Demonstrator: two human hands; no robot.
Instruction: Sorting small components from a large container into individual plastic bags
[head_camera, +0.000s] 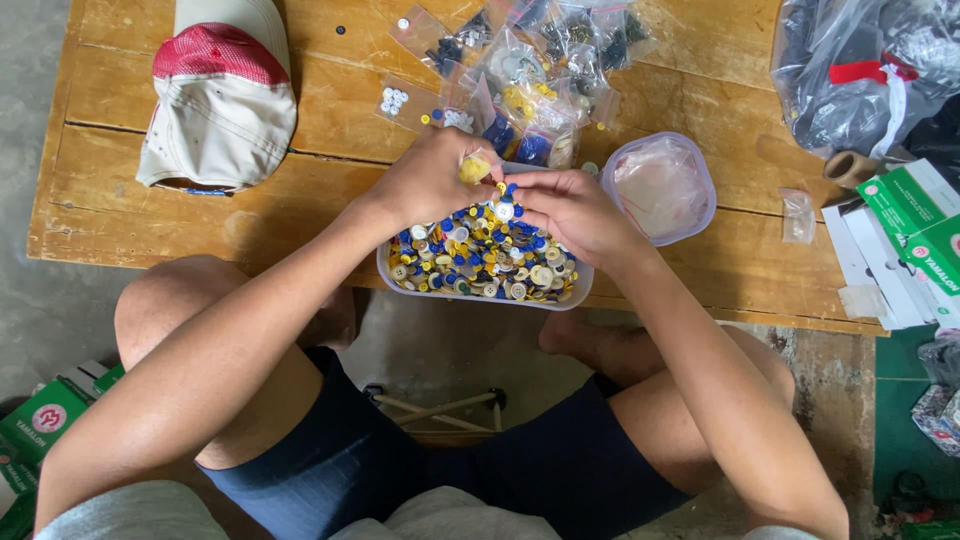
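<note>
A clear plastic tub (384, 268) full of mixed buttons in yellow, blue and white stands at the near edge of the wooden table (120, 190). My left hand (430, 180) hovers over the tub's far side, pinching a small clear bag with yellow buttons (474, 168). My right hand (570, 212) reaches over the tub from the right, its fingertips meeting the left hand's near a white button; what they pinch is too small to tell.
Several small bags of sorted buttons (520, 70) lie behind the tub. A round clear tub with a plastic bag (662, 186) stands to the right. A red and beige cap (222, 95) rests at far left. Green and white boxes (915, 235) and plastic bags (860, 70) crowd the right.
</note>
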